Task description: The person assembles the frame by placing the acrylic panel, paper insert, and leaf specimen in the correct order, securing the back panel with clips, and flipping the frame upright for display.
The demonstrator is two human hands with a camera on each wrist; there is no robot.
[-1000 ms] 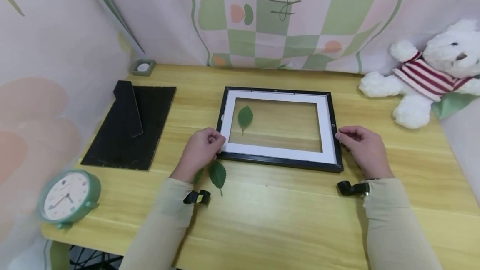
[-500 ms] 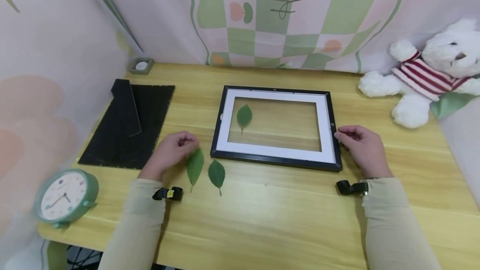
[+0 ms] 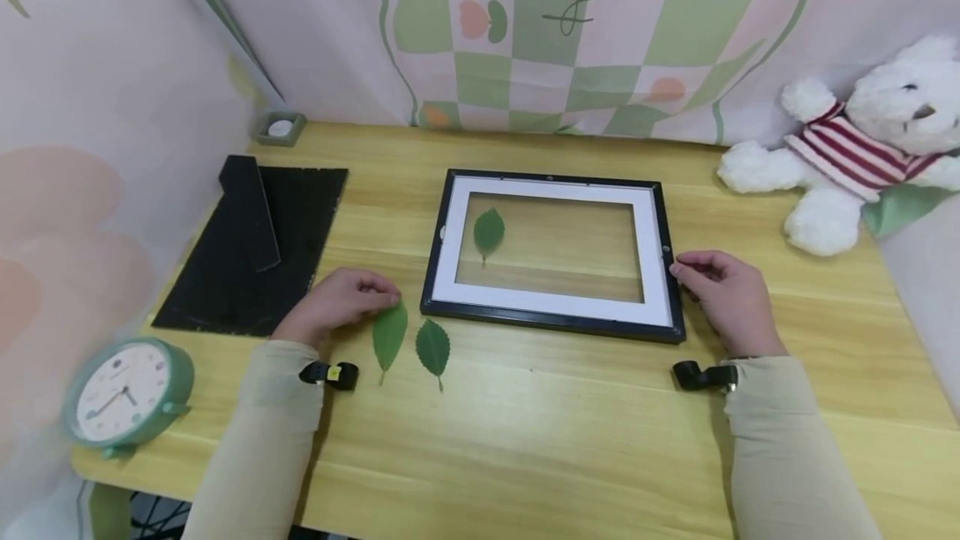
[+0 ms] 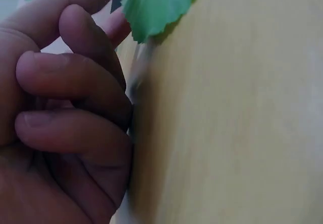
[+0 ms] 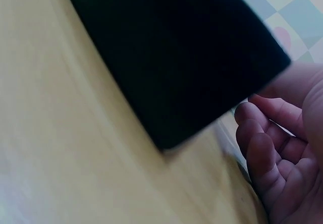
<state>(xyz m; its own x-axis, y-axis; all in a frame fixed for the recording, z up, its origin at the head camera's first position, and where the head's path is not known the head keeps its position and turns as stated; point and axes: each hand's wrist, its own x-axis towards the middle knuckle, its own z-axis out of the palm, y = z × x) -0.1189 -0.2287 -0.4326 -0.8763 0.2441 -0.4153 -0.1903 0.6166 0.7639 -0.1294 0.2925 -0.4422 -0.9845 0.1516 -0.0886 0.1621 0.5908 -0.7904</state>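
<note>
A black picture frame [image 3: 552, 327] with a white mat lies on the wooden table, and one leaf [image 3: 489, 232] shows inside its opening at the left. My right hand [image 3: 729, 298] holds the frame's right edge between thumb and index finger; in the right wrist view the dark frame corner [image 5: 176, 77] stands beside my curled fingers. At the left, my left hand [image 3: 341, 302] pinches the upper tip of a smooth green leaf [image 3: 390, 338], its other fingers curled. A toothed leaf [image 3: 432, 348] lies just right of it.
A black backing board [image 3: 247, 273] with a stand leg lies at the left. Near it are a green clock [image 3: 123, 394] and a small green tray [image 3: 270, 137] holding a white round thing. A white teddy bear [image 3: 862, 148] sits at the back right.
My left hand has left the frame's left edge and moved left and slightly down to the smooth leaf. My right hand stays at the frame's right edge.
</note>
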